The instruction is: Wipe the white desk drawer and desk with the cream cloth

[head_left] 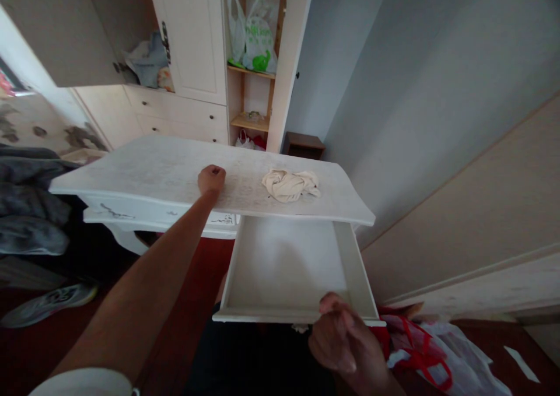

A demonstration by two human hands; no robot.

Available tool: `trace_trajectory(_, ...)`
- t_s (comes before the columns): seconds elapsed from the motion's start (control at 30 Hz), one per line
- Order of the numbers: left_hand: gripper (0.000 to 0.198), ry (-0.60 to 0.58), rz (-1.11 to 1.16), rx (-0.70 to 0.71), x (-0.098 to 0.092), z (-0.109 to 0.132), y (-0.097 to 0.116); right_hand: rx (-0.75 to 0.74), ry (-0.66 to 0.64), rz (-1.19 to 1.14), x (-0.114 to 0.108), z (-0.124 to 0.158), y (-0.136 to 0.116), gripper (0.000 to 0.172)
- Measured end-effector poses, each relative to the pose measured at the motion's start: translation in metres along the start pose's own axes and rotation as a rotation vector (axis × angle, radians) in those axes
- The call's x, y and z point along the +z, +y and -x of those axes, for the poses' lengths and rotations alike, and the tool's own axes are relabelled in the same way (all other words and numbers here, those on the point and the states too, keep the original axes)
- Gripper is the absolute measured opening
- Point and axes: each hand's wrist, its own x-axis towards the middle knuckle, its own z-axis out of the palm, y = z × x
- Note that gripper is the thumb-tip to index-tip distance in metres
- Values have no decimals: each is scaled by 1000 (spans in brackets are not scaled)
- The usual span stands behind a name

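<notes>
A white desk [175, 168] stands in front of me with its right drawer [359, 279] pulled out; the drawer's inside is bare. My right hand [339, 335] is closed on the drawer's front edge near its right corner. My left hand [211, 179] is stretched forward and rests as a fist on the desk top, with nothing visible in it. A crumpled cream cloth [290, 184] lies on the desk top, to the right of my left hand and apart from it.
A white wardrobe [196, 46] with an open door and shelves holding plastic bags [254, 37] stands behind the desk. Dark bedding [30, 203] and a shoe [48, 304] lie at left. Red and white bags [420, 349] sit on the floor at right, by a wall.
</notes>
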Motion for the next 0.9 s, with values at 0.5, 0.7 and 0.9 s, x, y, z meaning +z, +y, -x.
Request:
trace_trajectory(0.5, 27, -13, 13, -20, -3, 0, 0, -527, 513, 1782, -40, -272, -121, 99)
trace_trajectory(0.7, 27, 10, 24, -32, -2, -3, -2, -31, 422, 2134, -42, -313, -115, 127)
trace_trajectory(0.9, 26, 14, 19, -15, -2, -3, -2, 27, 337, 2246, -26, -319, -132, 60)
